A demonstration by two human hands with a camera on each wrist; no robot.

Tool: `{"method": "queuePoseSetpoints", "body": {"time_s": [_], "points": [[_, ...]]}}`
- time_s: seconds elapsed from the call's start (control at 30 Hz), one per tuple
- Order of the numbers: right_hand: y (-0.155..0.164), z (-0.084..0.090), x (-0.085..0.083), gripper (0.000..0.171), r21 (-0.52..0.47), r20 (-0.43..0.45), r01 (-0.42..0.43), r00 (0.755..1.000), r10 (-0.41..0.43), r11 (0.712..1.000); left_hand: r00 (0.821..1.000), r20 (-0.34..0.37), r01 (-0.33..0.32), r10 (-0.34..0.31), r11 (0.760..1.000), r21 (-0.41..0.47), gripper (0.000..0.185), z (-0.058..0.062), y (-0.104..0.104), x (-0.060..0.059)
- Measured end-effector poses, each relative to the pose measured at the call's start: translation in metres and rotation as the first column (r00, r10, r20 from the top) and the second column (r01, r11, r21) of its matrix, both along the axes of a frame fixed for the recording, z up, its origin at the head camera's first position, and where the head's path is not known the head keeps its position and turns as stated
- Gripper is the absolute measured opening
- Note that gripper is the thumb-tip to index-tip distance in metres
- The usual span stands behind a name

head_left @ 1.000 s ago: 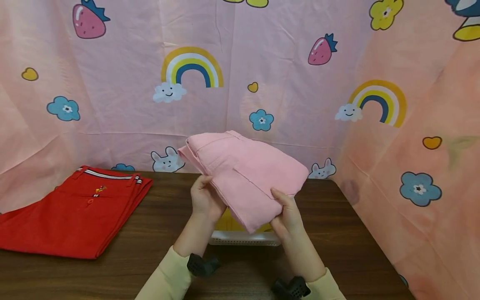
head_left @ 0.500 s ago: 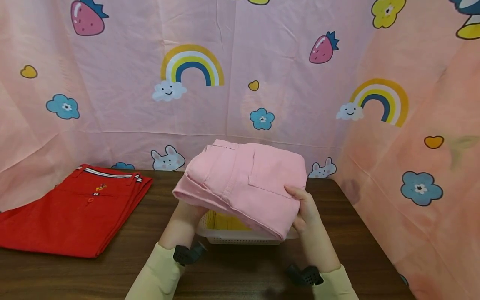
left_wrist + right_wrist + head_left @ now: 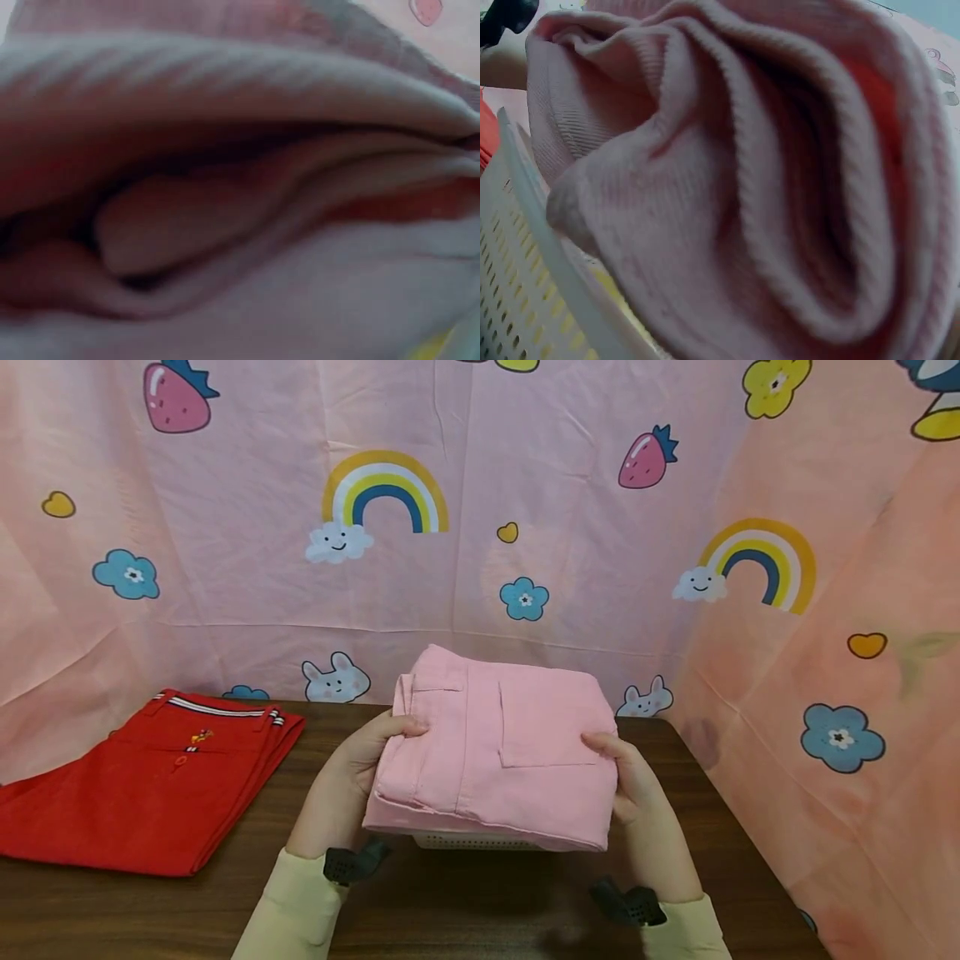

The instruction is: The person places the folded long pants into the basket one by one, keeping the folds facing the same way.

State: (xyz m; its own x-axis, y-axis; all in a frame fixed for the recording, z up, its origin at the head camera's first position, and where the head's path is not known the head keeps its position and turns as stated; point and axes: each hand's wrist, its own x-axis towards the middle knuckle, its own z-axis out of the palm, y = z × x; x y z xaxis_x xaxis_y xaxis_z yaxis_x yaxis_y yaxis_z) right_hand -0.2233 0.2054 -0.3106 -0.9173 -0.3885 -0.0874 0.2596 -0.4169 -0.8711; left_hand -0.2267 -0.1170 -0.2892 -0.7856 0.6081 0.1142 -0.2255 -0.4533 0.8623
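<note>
A folded pair of pink trousers (image 3: pixel 510 752) lies flat over a white perforated basket (image 3: pixel 468 841), a back pocket facing up. My left hand (image 3: pixel 375 752) grips its left edge, thumb on top. On the right edge my right hand (image 3: pixel 626 772) holds it the same way. The pink folds (image 3: pixel 240 187) fill the left wrist view, blurred. In the right wrist view the pink layered edge (image 3: pixel 765 187) hangs just above the basket's rim (image 3: pixel 532 247), with something yellow (image 3: pixel 619 289) inside.
Folded red trousers (image 3: pixel 150 777) lie at the left of the dark wooden table (image 3: pixel 465 910). A pink patterned cloth (image 3: pixel 480 527) hangs behind and along the right side, close to the table's right edge.
Both hands turned the pink bundle from tilted to level and lowered it onto the basket. The left hand came out from beneath to grip the left edge.
</note>
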Motion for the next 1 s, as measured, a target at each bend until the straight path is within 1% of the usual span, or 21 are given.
{"method": "queuePoseSetpoints", "body": {"time_s": [0.03,0.07,0.1,0.17,0.2,0.23,0.27,0.33,0.37,0.4,0.47,0.5,0.53,0.6,0.63,0.67,0.7,0.73,0.8,0.93,1.0], "points": [[0.001,0.001,0.0,0.047,0.0,0.006,0.007,1.0,-0.007,1.0,0.999,0.007,-0.034,0.034,0.999,-0.009,0.024,0.018,0.007,0.016],[0.001,0.001,0.001,0.049,0.003,0.006,0.014,1.0,-0.014,1.0,0.998,0.009,-0.055,0.055,0.998,-0.013,0.028,0.026,0.01,0.023],[0.002,0.002,0.001,0.051,0.005,0.011,0.024,1.0,-0.024,1.0,0.996,0.026,-0.083,0.084,0.996,-0.024,0.033,0.025,0.011,0.022],[0.002,0.002,0.002,0.052,0.001,0.008,0.042,0.999,-0.042,0.999,0.997,0.021,-0.081,0.08,0.996,0.033,0.039,0.006,0.008,0.005],[0.002,0.003,0.002,0.052,-0.003,0.01,0.047,0.999,-0.047,0.999,0.995,0.022,-0.101,0.1,0.994,0.033,0.04,-0.003,0.007,-0.003],[0.002,0.003,0.002,0.052,-0.008,0.007,0.044,0.999,-0.044,0.999,0.99,0.032,-0.137,0.137,0.99,0.008,0.038,-0.003,0.007,-0.005],[0.002,0.003,0.002,0.051,-0.011,0.002,0.043,0.999,-0.043,0.999,0.989,0.027,-0.145,0.145,0.989,0.025,0.038,-0.011,0.005,-0.012],[0.002,0.002,0.002,0.05,-0.044,0.0,0.023,1.0,-0.023,0.999,0.985,0.039,-0.172,0.17,0.983,0.06,0.037,-0.02,0.004,-0.02],[0.003,0.001,0.001,0.049,-0.068,-0.002,0.012,1.0,-0.012,0.998,0.976,0.061,-0.21,0.208,0.977,0.042,0.036,-0.019,0.005,-0.02],[0.003,-0.001,0.001,0.048,-0.103,0.003,0.004,1.0,-0.003,0.995,0.962,0.087,-0.261,0.259,0.965,0.016,0.032,-0.019,0.006,-0.021],[0.003,-0.004,-0.001,0.044,-0.228,0.003,-0.031,0.999,0.033,0.973,0.932,0.121,-0.347,0.342,0.937,0.027,0.03,-0.015,0.01,-0.019],[0.003,-0.007,-0.002,0.043,-0.315,-0.007,-0.062,0.998,0.063,0.947,0.914,0.14,-0.391,0.382,0.919,0.044,0.029,-0.013,0.012,-0.018],[0.003,-0.01,-0.004,0.042,-0.405,-0.032,-0.099,0.995,0.094,0.909,0.894,0.151,-0.434,0.421,0.899,0.06,0.028,-0.012,0.014,-0.017],[-0.001,-0.015,-0.008,0.043,-0.577,-0.064,-0.146,0.989,0.134,0.804,0.855,0.167,-0.511,0.491,0.852,0.113,0.028,-0.011,0.019,-0.017],[-0.004,-0.017,-0.009,0.043,-0.643,-0.08,-0.168,0.985,0.152,0.747,0.841,0.174,-0.536,0.511,0.832,0.144,0.03,-0.012,0.021,-0.017],[-0.008,-0.019,-0.01,0.045,-0.681,-0.098,-0.181,0.983,0.157,0.709,0.83,0.191,-0.553,0.523,0.815,0.171,0.03,-0.013,0.023,-0.018],[-0.012,-0.02,-0.011,0.046,-0.706,-0.104,-0.179,0.983,0.15,0.685,0.827,0.201,-0.558,0.525,0.807,0.194,0.032,-0.014,0.025,-0.018],[-0.017,-0.02,-0.011,0.049,-0.716,-0.114,-0.176,0.984,0.136,0.676,0.828,0.204,-0.559,0.522,0.8,0.221,0.033,-0.015,0.027,-0.019],[-0.027,-0.02,-0.009,0.056,-0.704,-0.114,-0.145,0.989,0.091,0.695,0.838,0.207,-0.545,0.505,0.798,0.26,0.035,-0.018,0.032,-0.019],[-0.041,-0.017,-0.005,0.064,-0.632,-0.13,-0.073,0.991,-0.013,0.772,0.872,0.183,-0.488,0.453,0.829,0.273,0.041,-0.022,0.038,-0.016],[-0.046,-0.015,-0.002,0.066,-0.588,-0.1,0.004,0.992,-0.078,0.809,0.892,0.174,-0.452,0.418,0.846,0.285,0.041,-0.022,0.04,-0.013]]}}
